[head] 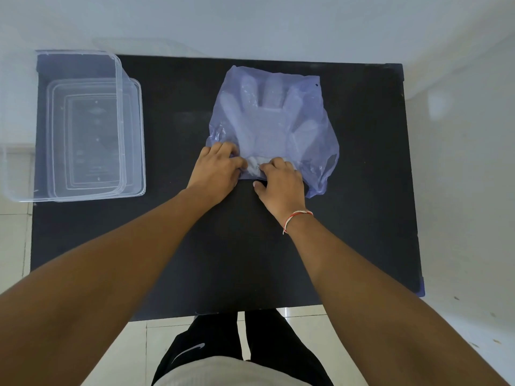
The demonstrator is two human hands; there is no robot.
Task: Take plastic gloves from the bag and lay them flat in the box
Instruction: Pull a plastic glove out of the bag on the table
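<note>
Thin violet plastic is pinched by both hands at the near, open edge of a translucent purple plastic bag. The left hand has its fingers curled closed on the bag's mouth at the near left corner. The right hand, just beside it, has its fingers bent onto the same edge and its thumb lying on the desk below; whether it truly grips the film or only presses on it cannot be told. A red and white thread band circles the right wrist.

Between the two hands a bunched bit of whitish film shows at the bag's mouth. Beyond the hands, inside the bag, lies a flat stack of clear plastic gloves, fingers pointing away from the person, seen through the purple film.

The bag rests on a black rectangular desk. Well apart to the left of the left hand stands a clear rectangular plastic box, at the desk's far left corner and overhanging its edge. Its matching clear lid appears to lie under or beside it; which cannot be told. Pale floor tiles surround the desk.
</note>
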